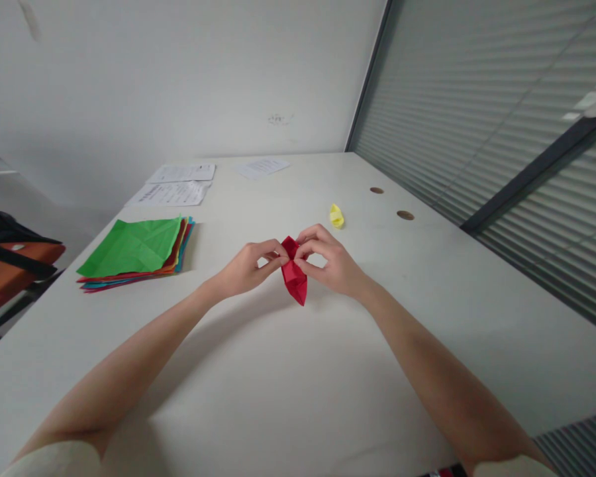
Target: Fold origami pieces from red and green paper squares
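A folded red paper boat (296, 278), pointed at its near end, is held between my two hands over the middle of the table. My left hand (253, 267) pinches its left edge between thumb and forefinger. From the other side, my right hand (328, 258) pinches the right edge the same way, its fingertips close to those of the left. Parts of the paper's upper half are covered by my fingers. A small yellow folded paper boat (336, 216) lies on the table just beyond my right hand.
On the left of the white table (258, 391) lies a stack of coloured paper sheets (134, 245), green on top. Printed papers (171, 192) rest at the back left. Two round holes pierce the right side. Blinds (501, 119) flank the right edge; an orange chair (14, 265) stands left.
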`<state>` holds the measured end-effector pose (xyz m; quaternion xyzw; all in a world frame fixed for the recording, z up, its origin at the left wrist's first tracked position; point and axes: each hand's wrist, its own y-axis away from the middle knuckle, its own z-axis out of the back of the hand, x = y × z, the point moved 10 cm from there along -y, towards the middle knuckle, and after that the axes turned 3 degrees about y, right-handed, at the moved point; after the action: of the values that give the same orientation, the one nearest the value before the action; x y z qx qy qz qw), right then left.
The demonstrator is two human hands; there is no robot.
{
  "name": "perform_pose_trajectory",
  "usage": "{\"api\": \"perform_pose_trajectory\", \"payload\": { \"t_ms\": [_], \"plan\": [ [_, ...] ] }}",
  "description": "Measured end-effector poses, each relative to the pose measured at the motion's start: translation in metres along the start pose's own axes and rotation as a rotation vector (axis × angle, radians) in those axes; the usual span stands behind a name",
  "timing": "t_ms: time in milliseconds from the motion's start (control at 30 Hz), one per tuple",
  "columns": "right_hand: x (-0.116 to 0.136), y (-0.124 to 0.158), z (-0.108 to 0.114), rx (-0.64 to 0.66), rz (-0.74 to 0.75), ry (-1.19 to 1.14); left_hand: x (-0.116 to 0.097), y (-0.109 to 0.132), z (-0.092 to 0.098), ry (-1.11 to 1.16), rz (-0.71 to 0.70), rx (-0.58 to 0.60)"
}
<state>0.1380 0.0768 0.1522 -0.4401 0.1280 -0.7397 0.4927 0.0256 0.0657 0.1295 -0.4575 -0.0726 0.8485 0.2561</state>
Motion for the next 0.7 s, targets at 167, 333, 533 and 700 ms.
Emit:
{"api": "perform_pose_trajectory", "payload": {
  "t_ms": [167,333,533,700],
  "plan": [
    [-0.0003,0.0006,-0.0013,0.009,0.003,0.005,-0.0002,-0.0007,-0.0033,0.034,0.007,0.011],
    [0.0017,0.0009,-0.0004,-0.005,0.019,0.028,-0.0074,-0.0012,-0.0028,0.087,-0.031,-0.01],
    [0.0073,0.0015,-0.0013,-0.003,0.066,0.058,-0.0054,-0.0007,-0.0019,0.152,-0.014,-0.044],
    [0.0045,0.0005,0.0009,-0.056,0.05,0.075,-0.0015,-0.0006,-0.0035,0.227,0.0,-0.07]
  ]
}}
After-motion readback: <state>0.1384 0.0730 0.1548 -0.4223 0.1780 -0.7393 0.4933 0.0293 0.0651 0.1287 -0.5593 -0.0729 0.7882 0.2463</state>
